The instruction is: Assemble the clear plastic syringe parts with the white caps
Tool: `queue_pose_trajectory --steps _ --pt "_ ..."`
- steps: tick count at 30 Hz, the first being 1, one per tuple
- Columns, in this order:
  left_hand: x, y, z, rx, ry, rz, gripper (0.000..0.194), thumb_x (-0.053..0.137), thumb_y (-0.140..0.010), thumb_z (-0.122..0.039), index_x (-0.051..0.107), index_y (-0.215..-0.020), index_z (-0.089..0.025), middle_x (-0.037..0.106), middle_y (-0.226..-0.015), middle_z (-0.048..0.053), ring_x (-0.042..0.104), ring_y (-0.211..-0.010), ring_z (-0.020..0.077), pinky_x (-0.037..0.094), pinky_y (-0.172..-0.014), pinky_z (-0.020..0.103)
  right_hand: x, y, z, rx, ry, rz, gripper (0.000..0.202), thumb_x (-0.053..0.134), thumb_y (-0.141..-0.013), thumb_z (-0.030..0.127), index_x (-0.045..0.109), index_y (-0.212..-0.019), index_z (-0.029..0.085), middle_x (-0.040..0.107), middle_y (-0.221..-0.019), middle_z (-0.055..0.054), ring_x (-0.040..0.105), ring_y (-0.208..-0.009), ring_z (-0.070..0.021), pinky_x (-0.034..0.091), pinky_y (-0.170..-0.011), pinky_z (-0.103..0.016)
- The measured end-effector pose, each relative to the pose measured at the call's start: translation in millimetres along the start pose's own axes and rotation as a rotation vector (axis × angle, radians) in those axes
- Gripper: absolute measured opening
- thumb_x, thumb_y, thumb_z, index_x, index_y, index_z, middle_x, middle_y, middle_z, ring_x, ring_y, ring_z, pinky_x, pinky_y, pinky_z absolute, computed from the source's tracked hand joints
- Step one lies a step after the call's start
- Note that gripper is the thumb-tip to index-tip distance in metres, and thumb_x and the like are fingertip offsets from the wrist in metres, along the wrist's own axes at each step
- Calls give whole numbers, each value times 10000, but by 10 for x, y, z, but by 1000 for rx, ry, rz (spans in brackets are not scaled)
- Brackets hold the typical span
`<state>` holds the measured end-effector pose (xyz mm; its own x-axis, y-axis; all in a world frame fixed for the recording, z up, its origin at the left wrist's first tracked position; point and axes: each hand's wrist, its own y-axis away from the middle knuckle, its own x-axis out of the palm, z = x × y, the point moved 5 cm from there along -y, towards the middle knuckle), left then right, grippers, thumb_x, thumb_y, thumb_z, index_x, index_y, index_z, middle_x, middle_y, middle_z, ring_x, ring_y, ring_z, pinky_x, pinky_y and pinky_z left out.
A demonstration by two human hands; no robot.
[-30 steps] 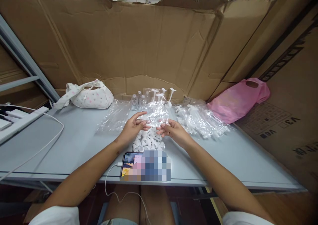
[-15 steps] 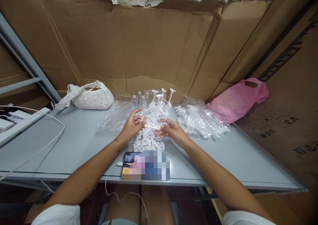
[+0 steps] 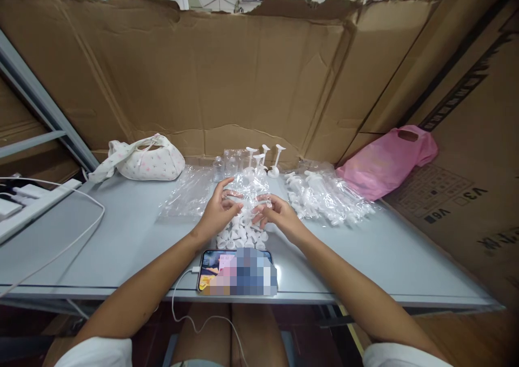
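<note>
Cardboard wall (image 3: 211,75) fills the background, torn along its top, above a wide grey bench (image 3: 125,215). A printed carton (image 3: 450,210) stands along the right side. Against it leans a pink bag (image 3: 389,161) with a cut-out handle; just left of that, clear packs (image 3: 332,197) of white plastic parts lie heaped. A white patterned bag (image 3: 152,161) sits at the back left, with flat clear film (image 3: 182,197) lying nearer the centre.

Two bare hands meet mid-bench. Left hand (image 3: 219,210) and right hand (image 3: 280,215) are both half closed, palms facing, thumbs turned inward, holding a crinkled clear bag (image 3: 254,186) between them. Glare on the plastic makes it hard to tell where its mouth is. Compared with half a second ago, the fingertips are closer together and the pale straight edge that ran between them no longer shows; the bag looks slacker, which suggests it is being worked by the fingers rather than kept taut.

Below the hands, near the bench's front edge, lies a phone (image 3: 213,272) plugged into a white cable. Behind the hands stand clear bottles (image 3: 218,168) and white stemmed parts (image 3: 279,156). Smallest, a pile of loose white pieces (image 3: 242,238) lies just beyond the phone.
</note>
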<state>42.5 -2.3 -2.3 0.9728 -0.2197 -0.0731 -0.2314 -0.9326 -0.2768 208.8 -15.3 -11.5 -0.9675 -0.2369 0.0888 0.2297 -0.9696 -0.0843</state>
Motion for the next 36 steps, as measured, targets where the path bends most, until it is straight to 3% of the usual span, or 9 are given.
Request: queue_pose_trajectory --steps 6,14,18,22,24,26,31,34,36 --pt "56 38 -37 56 -26 13 645 671 -783 -254 380 -1358 -265 595 -876 -1 593 -728 109 477 -716 258 10 -9 35 -33 32 -77 367 757 -668 477 537 -729 190 630 -582 18 622 -521 -133 456 -495 -247" --pt "-12 0 -53 49 33 -18 601 661 -796 -275 403 -1338 -239 604 -844 -8 576 -627 89 471 -604 235 -28 -32 6 -34 -17 -74 415 765 -635 537 572 -740 185 609 -595 27 689 -584 -188 476 -495 -259" --pt "-69 -3 -105 68 -60 -22 483 581 -850 -282 506 -1319 -195 640 -1092 88 561 -599 68 479 -580 240 -67 -41 -4 -44 -66 -54 423 767 -646 543 603 -780 176 658 -807 -14 721 -669 -206 514 -541 -270" --pt "-135 20 -181 128 -181 -16 553 540 -871 -242 446 -1414 -283 397 -1488 144 533 -592 37 511 -607 255 -38 7 36 -42 -37 93 432 693 -761 517 641 -1052 202 697 -868 -39 729 -818 -227 566 -722 -350" --pt "-158 48 -240 160 -218 -2 589 535 -875 -227 401 -1440 -324 265 -1565 132 522 -603 33 521 -613 250 -9 47 59 -33 -23 175 547 651 -811 498 552 -1275 226 708 -877 -36 726 -866 -231 564 -806 -404" --pt "-171 89 -311 183 -245 23 616 535 -877 -226 363 -1455 -350 189 -1593 114 521 -624 40 527 -611 245 20 89 80 -28 -10 232 703 617 -840 496 363 -1450 257 704 -893 -27 728 -887 -239 554 -855 -452" --pt "-231 240 -471 217 -313 73 644 527 -882 -224 316 -1471 -377 155 -1601 116 538 -650 59 539 -642 269 68 165 105 -34 27 314 929 573 -879 484 -73 -1528 326 651 -798 25 739 -866 -250 552 -860 -480" --pt "-425 303 -507 193 -327 13 672 547 -865 -226 308 -1481 -350 259 -1566 136 536 -622 53 537 -645 264 41 169 105 -49 22 340 933 544 -897 474 -141 -1514 328 677 -823 10 739 -841 -233 563 -820 -448" --pt "-642 310 -493 128 -316 -68 730 576 -837 -231 279 -1500 -296 480 -1424 145 524 -582 55 536 -643 258 -22 148 110 -64 22 301 918 543 -897 465 -113 -1522 320 709 -887 -23 734 -829 -224 565 -799 -431"
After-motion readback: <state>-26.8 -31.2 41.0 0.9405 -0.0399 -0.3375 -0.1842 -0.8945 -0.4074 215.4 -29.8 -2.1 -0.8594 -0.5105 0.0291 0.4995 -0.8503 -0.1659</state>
